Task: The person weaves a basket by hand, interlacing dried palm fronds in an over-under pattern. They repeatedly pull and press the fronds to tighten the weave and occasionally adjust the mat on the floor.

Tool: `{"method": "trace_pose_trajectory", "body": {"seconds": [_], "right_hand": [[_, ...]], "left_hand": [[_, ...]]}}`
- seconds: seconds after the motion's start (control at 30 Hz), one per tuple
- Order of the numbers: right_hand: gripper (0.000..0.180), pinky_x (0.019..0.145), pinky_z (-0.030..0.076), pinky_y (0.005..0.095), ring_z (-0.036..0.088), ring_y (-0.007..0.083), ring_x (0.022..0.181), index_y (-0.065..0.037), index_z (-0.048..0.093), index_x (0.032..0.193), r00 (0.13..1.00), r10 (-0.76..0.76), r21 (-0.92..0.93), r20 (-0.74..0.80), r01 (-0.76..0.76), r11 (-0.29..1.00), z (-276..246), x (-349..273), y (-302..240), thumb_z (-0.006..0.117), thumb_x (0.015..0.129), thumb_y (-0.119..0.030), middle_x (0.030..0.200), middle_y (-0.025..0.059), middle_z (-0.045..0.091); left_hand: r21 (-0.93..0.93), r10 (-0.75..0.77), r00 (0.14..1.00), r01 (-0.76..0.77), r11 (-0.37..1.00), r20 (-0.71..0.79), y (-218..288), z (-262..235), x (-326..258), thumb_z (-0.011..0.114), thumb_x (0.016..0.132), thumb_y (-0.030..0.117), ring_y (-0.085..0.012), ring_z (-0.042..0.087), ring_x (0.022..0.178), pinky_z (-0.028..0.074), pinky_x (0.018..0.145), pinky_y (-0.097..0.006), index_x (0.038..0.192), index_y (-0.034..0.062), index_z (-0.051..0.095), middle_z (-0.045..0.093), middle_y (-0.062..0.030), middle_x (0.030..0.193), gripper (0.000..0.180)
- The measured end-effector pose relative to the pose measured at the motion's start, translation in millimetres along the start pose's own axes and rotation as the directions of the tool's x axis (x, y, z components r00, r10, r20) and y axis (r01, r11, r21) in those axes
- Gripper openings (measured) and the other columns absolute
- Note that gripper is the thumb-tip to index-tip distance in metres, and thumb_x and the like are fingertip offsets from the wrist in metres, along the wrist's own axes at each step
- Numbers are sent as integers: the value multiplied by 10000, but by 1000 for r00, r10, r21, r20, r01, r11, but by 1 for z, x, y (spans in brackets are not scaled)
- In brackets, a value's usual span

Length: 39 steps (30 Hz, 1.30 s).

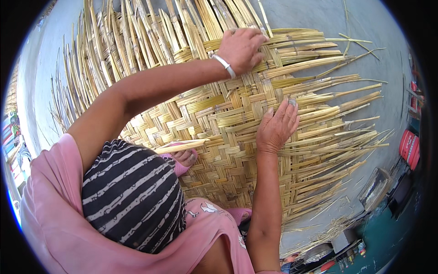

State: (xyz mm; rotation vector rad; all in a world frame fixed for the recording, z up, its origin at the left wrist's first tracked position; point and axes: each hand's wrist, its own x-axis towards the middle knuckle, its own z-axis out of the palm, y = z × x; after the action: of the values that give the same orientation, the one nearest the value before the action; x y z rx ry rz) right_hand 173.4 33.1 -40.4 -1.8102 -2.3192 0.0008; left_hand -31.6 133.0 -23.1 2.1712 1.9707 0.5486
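Note:
A large mat (232,160) of split cane strips lies spread on the grey floor, woven in a crossing pattern at its middle, with loose strip ends fanning out at the far and right sides. My left hand (242,49), a white bangle at its wrist, is at the far part of the weave. Its fingers are bent down over the cane strips (267,50), and the fingertips are partly hidden. My right hand (277,130) lies flat on the weave nearer to me, fingers stretched out over strips that run to the right.
My foot in a pink sandal (185,157) stands on the mat, beside a loose piece of cane (180,146). Long upright strips (123,41) spread at the far left. A red container (409,149) and a block-like object (375,188) stand at the right; cane scraps (326,235) litter the floor below.

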Motion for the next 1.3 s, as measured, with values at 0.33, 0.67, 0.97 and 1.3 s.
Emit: {"method": "trace_pose_trajectory", "body": {"seconds": [0.33,0.67,0.97,1.3], "right_hand": [[623,1063,198,515,287,362,1304,21,322,1341,1000,0,2,-9,0,1000,-3,-6,-6,525,860,-320,1348,201,367],[614,1057,217,519,303,360,1294,14,335,1335,999,11,13,-34,-10,1000,-6,-6,-9,533,851,-308,1337,196,376],[624,1060,220,523,313,345,1293,10,351,1333,1000,-2,-5,13,2,1000,-3,-29,-11,549,841,-318,1338,178,384],[601,1066,199,521,302,340,1299,-7,357,1326,997,70,70,19,-71,995,-23,-62,-1,547,851,-324,1349,175,367]], "left_hand": [[43,185,976,-191,981,112,15,0,-42,478,888,416,-252,291,1308,225,1059,-434,1304,89,435,358,-81,1383,531],[33,251,952,-260,965,173,12,0,-41,459,902,401,-227,279,1313,185,1070,-471,1301,114,455,372,-59,1380,492],[123,465,863,-492,862,196,10,13,-30,332,925,500,-218,214,1367,130,1113,-436,1399,97,289,261,-78,1464,623],[165,469,844,-518,840,260,16,13,-22,389,891,496,-207,285,1333,192,1082,-442,1391,106,314,311,-61,1441,638]]}}
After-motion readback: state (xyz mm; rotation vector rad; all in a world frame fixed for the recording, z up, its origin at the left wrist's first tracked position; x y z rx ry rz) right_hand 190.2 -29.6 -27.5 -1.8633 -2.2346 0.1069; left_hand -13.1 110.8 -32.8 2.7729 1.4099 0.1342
